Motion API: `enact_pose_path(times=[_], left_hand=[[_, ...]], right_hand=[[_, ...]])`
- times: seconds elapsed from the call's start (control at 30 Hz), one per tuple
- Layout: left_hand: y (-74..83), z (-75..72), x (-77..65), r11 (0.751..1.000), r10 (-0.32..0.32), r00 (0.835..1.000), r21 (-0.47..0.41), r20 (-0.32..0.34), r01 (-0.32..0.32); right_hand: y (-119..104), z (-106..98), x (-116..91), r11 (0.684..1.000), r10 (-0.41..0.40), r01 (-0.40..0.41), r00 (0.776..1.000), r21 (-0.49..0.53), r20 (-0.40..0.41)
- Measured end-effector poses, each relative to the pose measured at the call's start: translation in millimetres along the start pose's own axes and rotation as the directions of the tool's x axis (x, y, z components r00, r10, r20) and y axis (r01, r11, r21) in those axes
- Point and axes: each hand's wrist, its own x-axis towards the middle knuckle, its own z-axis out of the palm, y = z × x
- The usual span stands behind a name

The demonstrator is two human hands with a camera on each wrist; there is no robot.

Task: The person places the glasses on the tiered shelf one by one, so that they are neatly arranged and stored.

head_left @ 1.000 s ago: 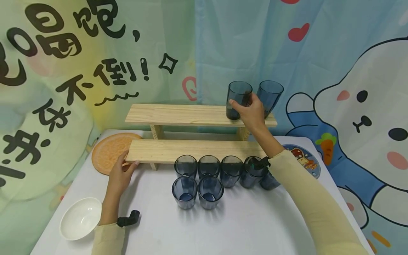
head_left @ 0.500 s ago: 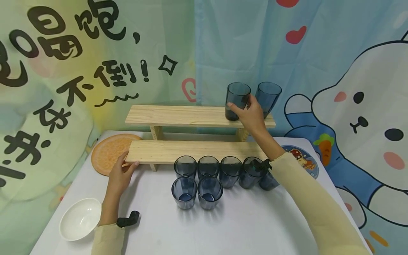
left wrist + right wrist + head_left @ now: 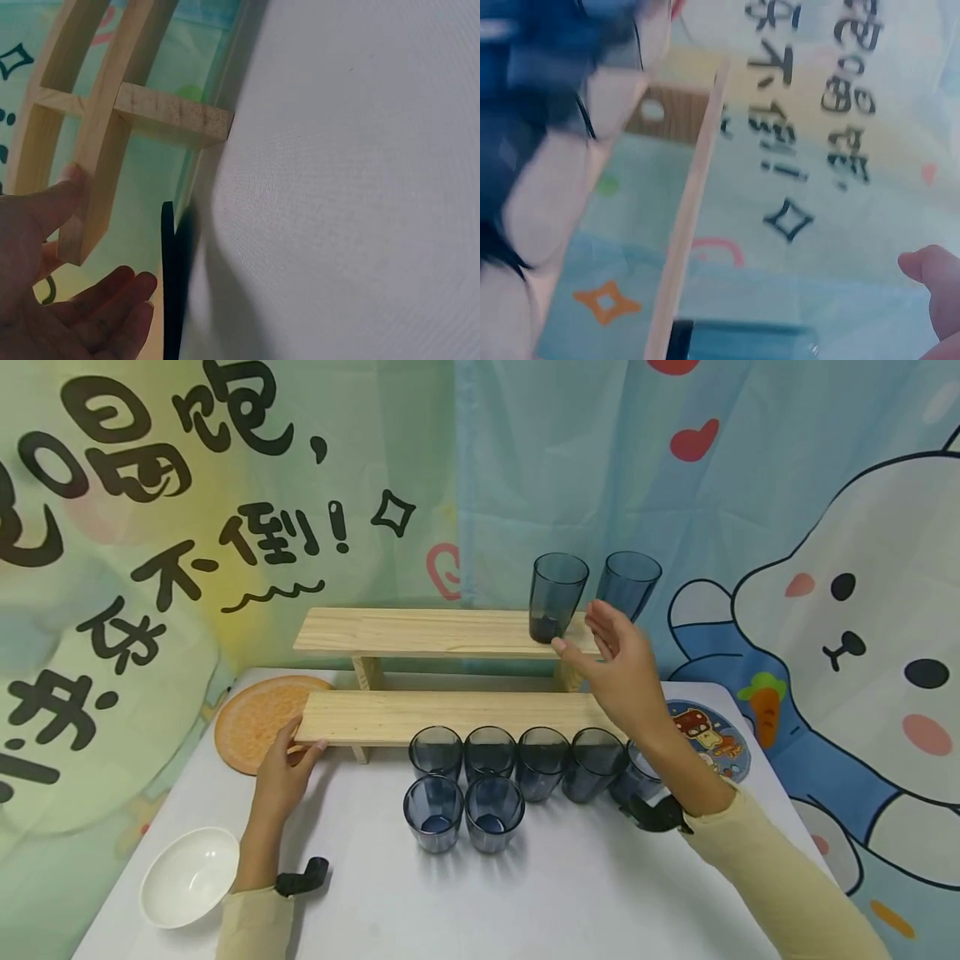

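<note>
My left hand (image 3: 283, 772) pinches the left end of the lower board of a two-tier wooden shelf (image 3: 450, 714). In the left wrist view the thumb lies on one face of the board (image 3: 101, 161), while the other fingers extend below it. A blue-tinted glass (image 3: 557, 597) stands upright on the upper board toward the right. Beside it is a second blue glass (image 3: 628, 583), its base hidden behind my right hand (image 3: 626, 685). That hand is empty, fingers and thumb spread apart, just in front of the upper board.
Several more blue glasses (image 3: 490, 814) stand in two rows before the shelf. A white bowl (image 3: 190, 878) sits at the front left. An orange round mat (image 3: 251, 735) lies at the left, and a blue patterned round mat (image 3: 708, 735) at the right, partly behind the forearm.
My right hand has let go of the left glass on the upper board and drawn back down and to the right. The glass stays standing there. My left hand has not moved.
</note>
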Motion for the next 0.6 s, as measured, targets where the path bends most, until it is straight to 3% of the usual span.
enact_pose_path(times=[0.3,0.6], left_hand=[[-1.3,0.1,0.8,1.0,0.006,1.0,0.004,-0.005,-0.006],[-2.8,1.0,1.3,1.0,0.001,1.0,0.004,-0.003,-0.001]], right_hand=[[21.1,22.8,-87.6,0.998,0.035,-0.043,0.983,0.04,0.179],[58.9,60.9,-134.3,0.99,0.128,-0.14,0.962,0.034,0.241]])
